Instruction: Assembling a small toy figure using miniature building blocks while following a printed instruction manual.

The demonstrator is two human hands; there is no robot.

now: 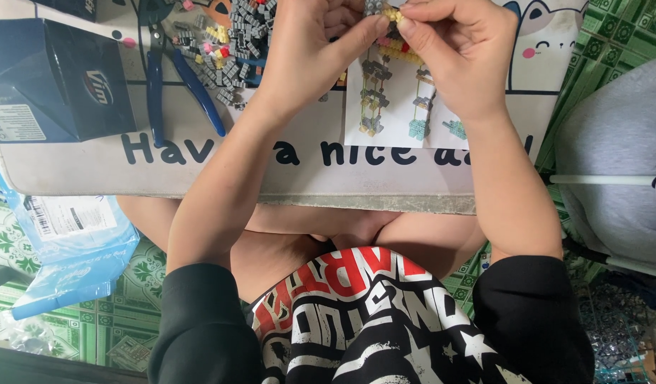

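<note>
Green patterned floor covering spreads beneath everything I see, glossy and printed with leaf-like motifs. Over it sits a low pale table with a smooth, matte top, rounded corners and dark printed lettering. At its left end stands a dark blue cardboard box, sharp-edged and slightly shiny. Below that, on the floor, lies a crumpled light blue plastic mailer bag. To the right, a grey, soft fabric shape bulges into view.

On the table I see pliers with smooth blue handles beside a loose heap of tiny bricks, mostly grey, some yellow and pink. A white paper instruction sheet lies flat under my hands, printed with small block diagrams.

My left hand and right hand meet at the top edge of view, above the sheet. Both thumbs and forefingers are pressed together, pinching a small yellow brick piece between them.
</note>
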